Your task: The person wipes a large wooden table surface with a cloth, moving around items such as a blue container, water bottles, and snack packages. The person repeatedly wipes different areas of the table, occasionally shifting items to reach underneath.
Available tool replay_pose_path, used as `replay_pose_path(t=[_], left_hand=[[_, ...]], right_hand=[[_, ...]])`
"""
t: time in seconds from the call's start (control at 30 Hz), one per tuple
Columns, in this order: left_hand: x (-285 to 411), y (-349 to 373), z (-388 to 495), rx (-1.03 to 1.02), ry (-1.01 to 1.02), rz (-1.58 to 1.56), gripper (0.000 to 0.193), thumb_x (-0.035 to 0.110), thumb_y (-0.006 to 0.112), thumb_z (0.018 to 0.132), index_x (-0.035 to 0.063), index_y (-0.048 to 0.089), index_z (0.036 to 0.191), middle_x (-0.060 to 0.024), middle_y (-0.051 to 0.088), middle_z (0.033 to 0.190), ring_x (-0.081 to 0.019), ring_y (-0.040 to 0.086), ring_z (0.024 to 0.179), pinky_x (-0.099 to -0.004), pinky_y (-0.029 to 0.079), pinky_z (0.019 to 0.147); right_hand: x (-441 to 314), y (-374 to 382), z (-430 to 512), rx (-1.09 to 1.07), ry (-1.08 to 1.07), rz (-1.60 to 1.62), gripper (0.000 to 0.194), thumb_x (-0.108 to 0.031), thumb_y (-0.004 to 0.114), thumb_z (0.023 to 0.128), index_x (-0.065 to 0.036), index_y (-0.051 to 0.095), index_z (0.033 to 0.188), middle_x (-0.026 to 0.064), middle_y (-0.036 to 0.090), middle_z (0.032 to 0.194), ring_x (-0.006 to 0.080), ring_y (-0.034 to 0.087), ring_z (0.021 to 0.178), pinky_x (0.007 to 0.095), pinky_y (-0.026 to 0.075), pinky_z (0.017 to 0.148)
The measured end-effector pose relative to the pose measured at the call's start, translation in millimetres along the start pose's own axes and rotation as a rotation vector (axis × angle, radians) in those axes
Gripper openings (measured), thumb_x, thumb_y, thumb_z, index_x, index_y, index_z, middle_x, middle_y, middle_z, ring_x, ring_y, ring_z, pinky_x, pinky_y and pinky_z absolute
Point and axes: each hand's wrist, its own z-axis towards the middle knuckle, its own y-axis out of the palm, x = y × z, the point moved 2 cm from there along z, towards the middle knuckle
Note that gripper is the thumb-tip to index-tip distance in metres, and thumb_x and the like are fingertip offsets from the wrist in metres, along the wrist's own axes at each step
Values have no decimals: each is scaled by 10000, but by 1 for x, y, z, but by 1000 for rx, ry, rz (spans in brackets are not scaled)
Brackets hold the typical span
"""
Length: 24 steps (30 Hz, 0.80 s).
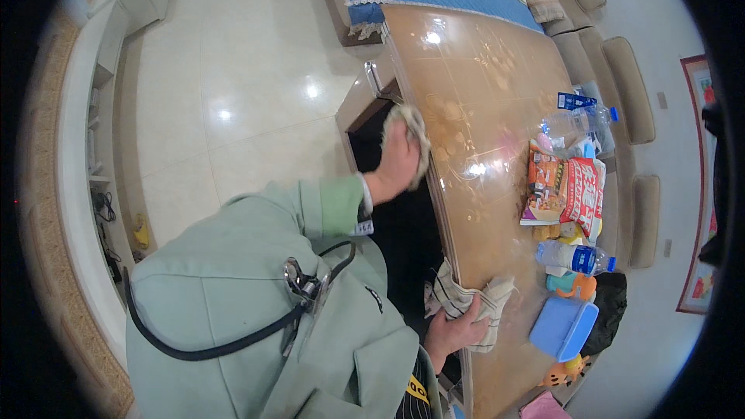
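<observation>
My left hand [398,158] is closed over a bunched beige cloth [414,128], pressed to the long edge of the glossy tan table [460,122] with its flower pattern. Under that hand lies a dark space [401,233] below the tabletop. Nearer the table's other end, my right hand [457,329] grips a white cloth with dark stripes [486,302]. Part of the striped cloth lies flat on the tabletop, and part hangs over the edge. My light green sleeve [340,203] reaches across to the left hand.
Along the table's far side stand plastic bottles [567,122], food packets [564,186], a water bottle [573,257], a blue plastic bin [561,326] and an orange toy [564,371]. A beige sofa [625,87] lies beyond. A metal handle [372,77] juts near the table's corner.
</observation>
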Motion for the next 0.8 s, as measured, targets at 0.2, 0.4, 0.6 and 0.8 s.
replay_pose_path(t=[0.2, 0.4, 0.6, 0.8], left_hand=[[-35, -46, 194, 290, -124, 237, 350, 117, 566, 960, -42, 570, 1272, -332, 578, 1270, -523, 514, 1204, -566, 430, 1047], [-7, -54, 185, 221, -94, 303, 366, 76, 552, 923, -23, 563, 1275, -341, 573, 1236, -523, 526, 1149, -576, 442, 995], [66, -30, -9, -439, 493, 301, 237, 88, 688, 810, 81, 638, 1041, -211, 545, 1036, -450, 540, 969, -524, 455, 807], [133, -15, -82, -978, 1242, 155, 269, 146, 760, 798, 238, 779, 1050, -105, 657, 1193, -368, 615, 1069, -501, 471, 881]], right_hand=[[-1, -1, -1, -47, 34, -84, 937, -182, 886, 687, -214, 497, 1539, 357, 465, 1404, 528, 430, 1309, 634, 297, 1136], [-8, 0, 0, -67, 104, -96, 915, -173, 856, 698, -213, 503, 1541, 353, 467, 1426, 521, 435, 1323, 639, 285, 1150], [-22, 16, 27, -73, -59, 73, 776, -168, 805, 691, -183, 604, 1441, 290, 538, 1395, 493, 498, 1281, 612, 378, 1063], [-59, 16, 49, 172, -170, 369, 452, -189, 641, 865, -97, 646, 1308, 184, 582, 1305, 398, 524, 1252, 529, 399, 1077]])
